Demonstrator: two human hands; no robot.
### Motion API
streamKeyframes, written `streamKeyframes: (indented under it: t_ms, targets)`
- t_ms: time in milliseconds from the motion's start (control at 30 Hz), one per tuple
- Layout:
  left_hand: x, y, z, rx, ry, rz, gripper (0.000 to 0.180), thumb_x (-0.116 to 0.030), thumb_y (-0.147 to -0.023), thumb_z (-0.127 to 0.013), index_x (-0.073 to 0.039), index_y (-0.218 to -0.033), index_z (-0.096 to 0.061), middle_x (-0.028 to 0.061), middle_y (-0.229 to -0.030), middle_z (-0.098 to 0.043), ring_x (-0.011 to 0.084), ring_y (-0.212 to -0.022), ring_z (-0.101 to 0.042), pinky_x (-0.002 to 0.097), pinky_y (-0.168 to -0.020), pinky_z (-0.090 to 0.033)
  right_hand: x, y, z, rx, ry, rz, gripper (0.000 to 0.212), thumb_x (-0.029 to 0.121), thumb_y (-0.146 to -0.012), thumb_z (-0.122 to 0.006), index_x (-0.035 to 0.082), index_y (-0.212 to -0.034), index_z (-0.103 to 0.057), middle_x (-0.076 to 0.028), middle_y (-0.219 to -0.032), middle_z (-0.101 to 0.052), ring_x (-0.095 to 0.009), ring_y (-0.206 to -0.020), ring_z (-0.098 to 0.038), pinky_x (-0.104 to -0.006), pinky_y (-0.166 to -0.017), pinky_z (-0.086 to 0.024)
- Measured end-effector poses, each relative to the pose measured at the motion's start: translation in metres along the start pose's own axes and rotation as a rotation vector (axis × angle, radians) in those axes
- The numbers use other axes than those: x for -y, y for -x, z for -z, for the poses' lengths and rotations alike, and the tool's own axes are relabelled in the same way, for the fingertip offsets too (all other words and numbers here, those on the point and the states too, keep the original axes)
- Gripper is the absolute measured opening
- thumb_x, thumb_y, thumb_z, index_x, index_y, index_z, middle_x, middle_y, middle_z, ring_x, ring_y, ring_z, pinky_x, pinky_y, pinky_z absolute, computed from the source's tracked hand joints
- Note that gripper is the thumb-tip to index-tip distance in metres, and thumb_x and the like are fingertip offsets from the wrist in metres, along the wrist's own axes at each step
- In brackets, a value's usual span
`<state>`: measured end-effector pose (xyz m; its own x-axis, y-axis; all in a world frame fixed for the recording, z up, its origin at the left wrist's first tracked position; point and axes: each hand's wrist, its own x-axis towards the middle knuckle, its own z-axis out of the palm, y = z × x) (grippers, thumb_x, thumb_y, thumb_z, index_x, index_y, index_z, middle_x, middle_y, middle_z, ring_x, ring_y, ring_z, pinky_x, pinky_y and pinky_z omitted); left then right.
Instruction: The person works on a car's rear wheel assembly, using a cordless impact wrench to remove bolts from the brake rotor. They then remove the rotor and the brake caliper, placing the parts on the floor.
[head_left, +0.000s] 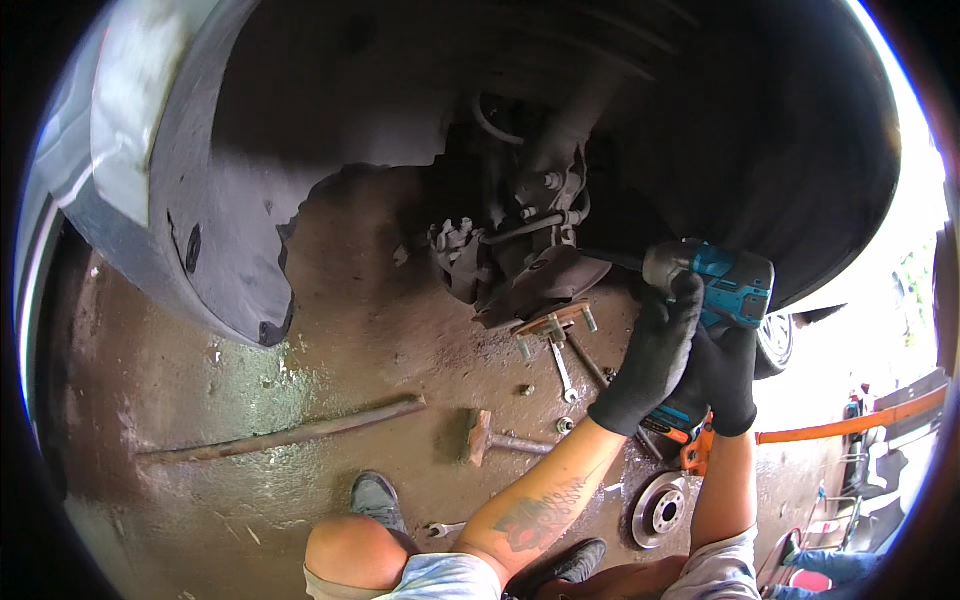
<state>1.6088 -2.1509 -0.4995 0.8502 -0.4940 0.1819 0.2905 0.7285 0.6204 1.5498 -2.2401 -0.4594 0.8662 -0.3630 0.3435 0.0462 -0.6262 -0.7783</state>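
Near, a wrench (445,529) and a brake disc (650,498) lie on the floor (180,520), the disc to the right. Farther, a hammer (480,438) lies left of the left forearm (545,500), with a bar (290,437) left again. At right, the right hand (730,380) is closed around the teal driver's (720,283) grip; the left hand (655,350) is curled against its housing, fingers mostly hidden. The driver's shaft (612,259) points left, above the hub (558,319). Beyond stands the strut (570,135).

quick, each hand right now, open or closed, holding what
Left hand: against the teal power tool near its front; its fingers are mostly hidden, so closure can't be told.
Right hand: closed, holding the same tool.
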Motion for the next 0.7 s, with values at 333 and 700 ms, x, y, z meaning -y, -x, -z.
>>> streamKeyframes:
  t_ms: [333, 700]
  targets:
    - [0.005, -0.020, 0.011, 0.005, 0.008, -0.041, 0.066, -0.052, -0.097, -0.050, 0.005, -0.132, -0.042, 0.0168, -0.119, -0.056, 0.0208, -0.109, -0.053, 0.0311, -0.094, -0.041, 0.009, -0.014, -0.005, 0.006, 0.018, -0.174, 0.025, 0.001, -0.082, -0.065, -0.001, -0.107, -0.061, -0.004, -0.087, -0.066, -0.010, -0.074, -0.060, -0.0244, -0.063, -0.047]
    - [0.003, -0.027, 0.022, 0.023, 0.123, 0.012, 0.069, -0.060, -0.095, -0.047, -0.003, -0.133, -0.046, 0.0103, -0.123, -0.057, 0.0159, -0.110, -0.055, 0.0291, -0.092, -0.046, 0.030, -0.019, -0.037, -0.087, 0.128, -0.028, 0.027, 0.002, -0.085, -0.066, -0.001, -0.110, -0.059, -0.007, -0.096, -0.067, -0.013, -0.080, -0.061, -0.0278, -0.071, -0.049]
